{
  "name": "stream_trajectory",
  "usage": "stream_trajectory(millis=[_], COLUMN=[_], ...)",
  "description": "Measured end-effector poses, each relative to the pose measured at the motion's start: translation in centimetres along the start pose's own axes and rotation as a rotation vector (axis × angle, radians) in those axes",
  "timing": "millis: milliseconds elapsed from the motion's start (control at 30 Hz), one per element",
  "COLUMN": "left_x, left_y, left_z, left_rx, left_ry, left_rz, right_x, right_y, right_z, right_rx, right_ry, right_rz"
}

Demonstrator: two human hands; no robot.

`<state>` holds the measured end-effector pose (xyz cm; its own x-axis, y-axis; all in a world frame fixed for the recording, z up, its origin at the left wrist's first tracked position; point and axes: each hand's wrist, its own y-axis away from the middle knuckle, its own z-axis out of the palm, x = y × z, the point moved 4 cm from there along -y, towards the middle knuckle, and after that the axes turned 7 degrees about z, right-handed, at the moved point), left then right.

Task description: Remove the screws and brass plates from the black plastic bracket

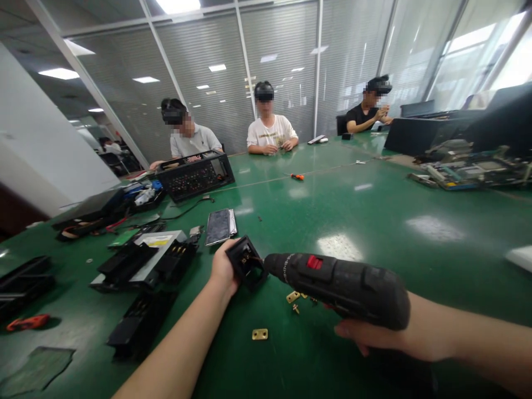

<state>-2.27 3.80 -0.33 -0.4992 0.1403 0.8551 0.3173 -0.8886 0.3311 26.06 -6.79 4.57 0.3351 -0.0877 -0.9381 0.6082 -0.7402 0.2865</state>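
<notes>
My left hand (223, 268) is closed around a black plastic housing (248, 280), tilted with its hollow side toward the drill. In my right hand (374, 336) is a black cordless drill (338, 282) with a red switch on top. Its bit points left into the housing; whether it touches a screw there I cannot make out. My right fingers are partly hidden beneath the drill body. Below the housing lie a small brass plate with two holes (260, 334), another brass plate (293, 297) and a small brass piece (295, 309).
Black plastic parts (139, 324) and a metal drive case (160, 249) lie to the left, near an orange-handled tool (28, 322). Beyond are a flat dark panel (218, 226), an orange screwdriver (297, 177) and a black computer case (195, 174). Circuit boards (469, 169) are at right. Three people sit opposite.
</notes>
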Motion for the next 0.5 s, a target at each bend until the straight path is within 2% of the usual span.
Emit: stream_trajectory(millis=[133,233,300,367,500], left_x=[-0.2,-0.4,-0.5,-0.5,-0.5], left_y=[-0.3,-0.5,-0.7,-0.8,-0.9], left_z=[-0.2,-0.3,-0.4,-0.4,-0.4], left_rx=[-0.006,-0.01,-0.012,-0.013,-0.018], left_ry=[0.001,-0.017,-0.024,-0.023,-0.007], left_rz=[0.017,0.005,0.002,0.005,0.033], right_x=[-0.9,-0.5,0.0,0.5,1.3], right_y=[1.1,1.5,1.3,0.9,-0.1], right_z=[0.3,0.6,0.5,0.2,-0.3], right_rx=[0.134,0.176,0.194,0.177,0.044], right_ry=[0.019,-0.02,-0.023,0.004,0.114], right_rz=[0.062,0.095,0.064,-0.019,-0.151])
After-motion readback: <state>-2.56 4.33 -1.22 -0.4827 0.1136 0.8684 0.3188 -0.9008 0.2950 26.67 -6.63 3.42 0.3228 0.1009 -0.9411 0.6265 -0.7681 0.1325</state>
